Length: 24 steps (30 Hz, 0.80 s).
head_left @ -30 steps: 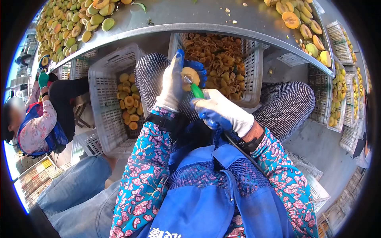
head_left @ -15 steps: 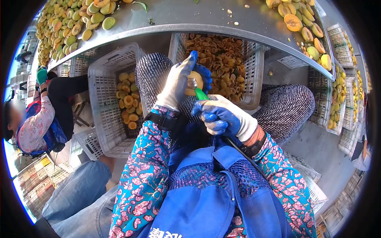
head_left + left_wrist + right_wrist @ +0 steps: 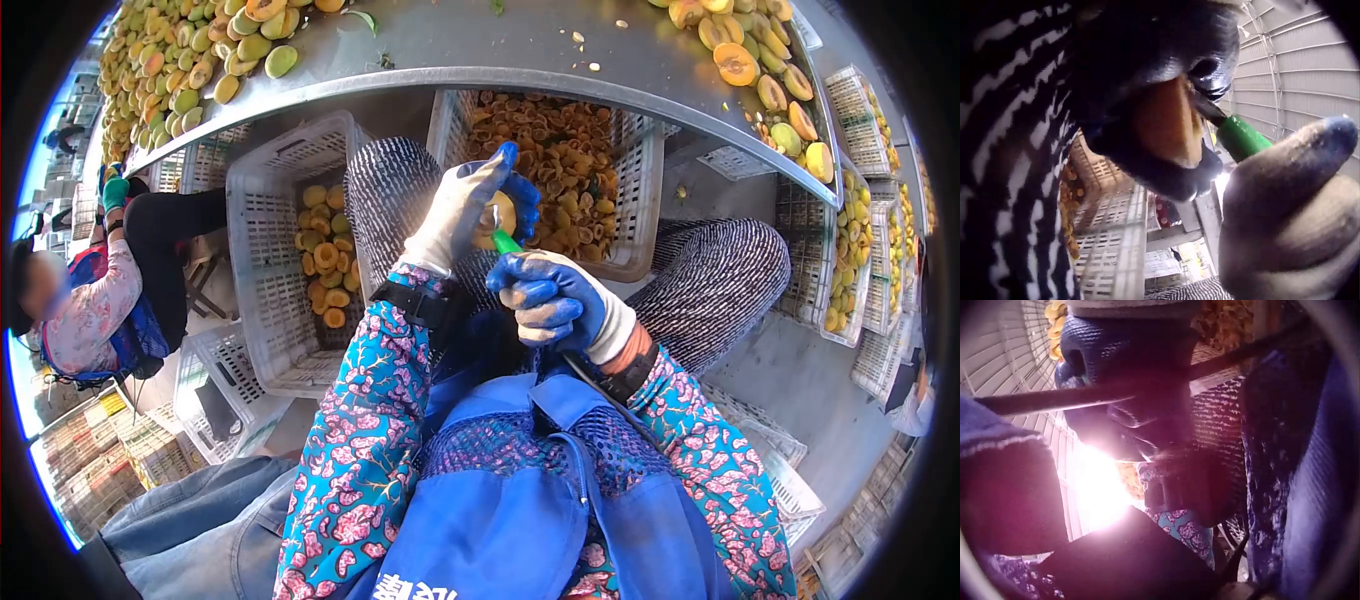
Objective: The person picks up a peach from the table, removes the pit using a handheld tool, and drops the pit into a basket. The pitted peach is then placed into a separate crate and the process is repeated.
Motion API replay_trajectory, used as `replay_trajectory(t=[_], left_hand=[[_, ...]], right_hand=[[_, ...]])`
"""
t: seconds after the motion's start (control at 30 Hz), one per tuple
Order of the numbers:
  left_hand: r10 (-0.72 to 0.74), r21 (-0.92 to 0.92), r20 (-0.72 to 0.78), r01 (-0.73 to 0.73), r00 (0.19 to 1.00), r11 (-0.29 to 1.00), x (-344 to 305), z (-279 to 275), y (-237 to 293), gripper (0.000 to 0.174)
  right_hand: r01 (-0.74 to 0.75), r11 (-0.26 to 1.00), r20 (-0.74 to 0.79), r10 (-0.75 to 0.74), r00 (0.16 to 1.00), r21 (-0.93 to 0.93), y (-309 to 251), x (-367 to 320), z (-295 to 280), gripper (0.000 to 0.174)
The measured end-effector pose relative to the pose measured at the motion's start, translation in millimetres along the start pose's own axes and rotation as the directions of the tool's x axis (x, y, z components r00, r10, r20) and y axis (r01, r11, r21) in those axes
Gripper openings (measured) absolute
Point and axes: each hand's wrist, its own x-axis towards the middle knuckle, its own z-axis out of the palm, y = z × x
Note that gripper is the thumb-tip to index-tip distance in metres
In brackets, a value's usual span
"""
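Note:
A cut fruit half (image 3: 497,222) lies in the gloved left hand (image 3: 470,210), its cut face towards the right hand. In the left wrist view the left fingers curl round the fruit half (image 3: 1169,122). The gloved right hand (image 3: 560,300) grips a green-handled tool (image 3: 507,242). That tool's metal end touches the cut face beside the green handle (image 3: 1241,139). In the right wrist view a blue glove (image 3: 1129,381) shows, with glare below it; the tool's tip cannot be made out there.
A crate (image 3: 640,190) of fruit pieces stands beyond the hands, another crate (image 3: 262,250) with fruit halves to the left. The metal table (image 3: 450,40) carries fruit heaps at both ends. Another person (image 3: 100,300) sits at the left; stacked crates (image 3: 880,240) stand at the right.
The fruit half and left hand have shifted slightly right. The right hand has turned, with its curled fingers more in view, still holding the green handle.

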Motion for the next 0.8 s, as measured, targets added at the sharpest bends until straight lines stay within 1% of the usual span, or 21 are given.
replay_trajectory(t=[0.07, 0.1, 0.13, 0.17, 0.2, 0.23, 0.3, 0.33, 0.37, 0.4, 0.43, 0.47, 0.5, 0.53, 0.57, 0.6, 0.67, 0.7, 0.73, 0.77, 0.8], left_hand=[[0.072, -0.190, -0.032, -0.076, 0.997, 0.979, 2.3, 2.5, -4.4, 0.052], [0.107, -0.281, -0.047, -0.116, 0.993, 0.953, 4.1, 5.2, -5.4, 0.051], [0.145, -0.367, -0.064, -0.158, 0.987, 0.916, 6.4, 8.8, -4.1, 0.049], [0.189, -0.455, -0.136, -0.231, 0.973, 0.860, 4.8, 13.9, -4.7, 0.049], [0.211, -0.509, -0.147, -0.257, 0.966, 0.821, 9.5, 12.2, -4.2, 0.049], [0.231, -0.562, -0.162, -0.282, 0.959, 0.777, 16.8, 8.6, -5.3, 0.048], [0.266, -0.702, -0.154, -0.295, 0.952, 0.649, 17.9, -0.3, -2.1, 0.046], [0.232, -0.698, -0.210, -0.312, 0.950, 0.644, 14.0, 4.8, 4.7, 0.042], [0.267, -0.550, -0.299, -0.394, 0.916, 0.737, 4.7, 11.0, 11.1, 0.039], [0.317, -0.376, -0.370, -0.453, 0.873, 0.808, -5.7, 19.4, 21.4, 0.037], [0.357, -0.218, -0.418, -0.474, 0.835, 0.853, -0.2, 4.8, 23.6, 0.038], [0.663, 0.271, -0.379, -0.608, 0.645, 0.747, -5.1, -11.3, 24.9, 0.036], [0.884, 0.678, -0.175, -0.598, 0.434, 0.428, -20.5, -20.7, 31.3, 0.035], [0.819, 0.500, -0.295, -0.651, 0.493, 0.571, -27.5, -38.7, 35.8, 0.033], [0.736, 0.289, -0.407, -0.688, 0.541, 0.666, -34.2, -56.6, 40.5, 0.030], [0.681, 0.179, -0.514, -0.712, 0.521, 0.679, -47.0, -62.8, 47.7, 0.026], [0.627, 0.279, -0.571, -0.593, 0.529, 0.755, -45.9, -132.7, 37.0, 0.026], [0.760, 0.731, -0.479, -0.280, 0.439, 0.622, -56.0, -136.7, 45.8, 0.025], [0.857, 0.947, -0.322, 0.130, 0.402, 0.294, -61.8, -138.3, 54.4, 0.024], [0.816, 0.887, -0.442, 0.047, 0.372, 0.459, -59.3, -124.7, 65.8, 0.023], [0.790, 0.715, -0.462, -0.358, 0.402, 0.600, -50.7, -105.7, 74.0, 0.023]], right_hand=[[0.032, 0.991, 0.143, -0.051, 0.988, 0.132, 2.7, 2.3, -2.9, 0.030], [0.013, 0.981, 0.268, -0.066, 0.961, 0.192, 3.6, 8.5, -7.1, 0.034], [0.017, 0.978, 0.284, -0.076, 0.956, 0.208, 2.5, 10.8, -8.4, 0.034], [0.018, 0.974, 0.299, -0.087, 0.950, 0.224, 2.0, 12.7, -8.0, 0.034], [0.018, 0.970, 0.314, -0.095, 0.944, 0.241, 1.6, 14.0, -7.4, 0.033], [0.034, 0.973, 0.325, -0.108, 0.939, 0.227, 0.4, 14.6, -5.6, 0.031], [0.176, 0.984, 0.324, -0.175, 0.930, 0.026, -2.5, -0.5, 13.3, 0.029], [0.243, 0.967, 0.326, -0.206, 0.923, -0.076, -4.9, -11.6, 26.6, 0.028], [0.299, 0.940, 0.199, -0.266, 0.943, -0.162, -8.2, -21.4, 33.6, 0.027], [0.385, 0.880, 0.110, -0.368, 0.923, -0.279, -9.7, -26.6, 34.0, 0.027], [0.348, 0.799, -0.052, -0.426, 0.903, -0.491, -14.4, -28.9, 36.2, 0.025], [0.256, 0.696, -0.204, -0.505, 0.839, -0.671, -20.3, -32.7, 38.0, 0.024], [0.098, 0.603, -0.358, -0.587, 0.726, -0.791, -25.2, -26.4, 30.9, 0.023], [-0.116, 0.260, -0.271, -0.706, 0.654, -0.959, -31.6, -23.8, 0.1, 0.028], [-0.394, -0.076, -0.176, -0.806, 0.565, -0.916, -38.4, -21.2, -30.6, 0.034], [-0.557, -0.233, -0.122, -0.842, 0.526, -0.797, -38.4, -24.5, -31.9, 0.038], [-0.457, 0.057, -0.335, -0.760, 0.556, -0.888, -42.5, -29.6, -20.6, 0.042], [-0.443, -0.011, -0.270, -0.780, 0.565, -0.897, -42.0, -29.0, -14.2, 0.043], [-0.402, 0.102, -0.341, -0.734, 0.587, -0.910, -42.6, -32.8, -5.0, 0.044], [-0.386, 0.119, -0.346, -0.723, 0.598, -0.915, -45.0, -33.8, -2.5, 0.044], [-0.370, 0.136, -0.351, -0.713, 0.607, -0.919, -48.2, -36.4, -0.4, 0.044]])
